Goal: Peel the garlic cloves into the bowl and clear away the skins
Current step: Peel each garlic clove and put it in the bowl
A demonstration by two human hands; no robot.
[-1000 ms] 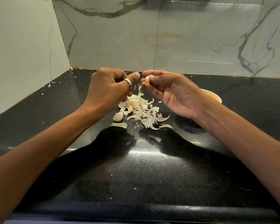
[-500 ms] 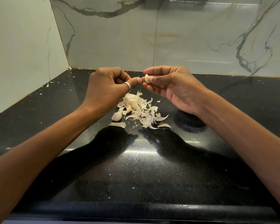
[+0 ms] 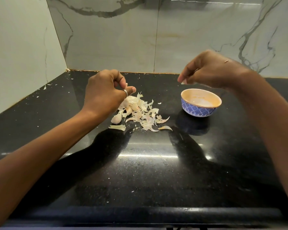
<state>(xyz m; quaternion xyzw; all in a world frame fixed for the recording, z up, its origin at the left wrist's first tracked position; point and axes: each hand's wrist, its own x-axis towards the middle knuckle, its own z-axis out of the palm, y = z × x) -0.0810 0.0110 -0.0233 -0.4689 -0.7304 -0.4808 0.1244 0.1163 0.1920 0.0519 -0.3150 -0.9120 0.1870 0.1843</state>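
Bowl [image 3: 201, 106] now beneath right hand [image 3: 211, 71]

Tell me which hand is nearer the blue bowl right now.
Right. The right hand hovers just above the far rim of the blue bowl, pinching a garlic clove; the left hand is well left of it, over the garlic skins, pinching a skin scrap.

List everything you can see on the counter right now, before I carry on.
garlic skins: one pile, pale cream, counter centre, left of the bowl
unpeeled clove: at least one, pinkish white, pile's left edge
bowl: one, blue-and-white outside, cream inside, right of the pile
skin flecks: several, white, counter's far left
counter: one, glossy black
wall tiles: white, grey veins, behind
ring: one, silver, left grip
left grip: hand, fingers curled, over the pile
right grip: hand, blurred, above the bowl
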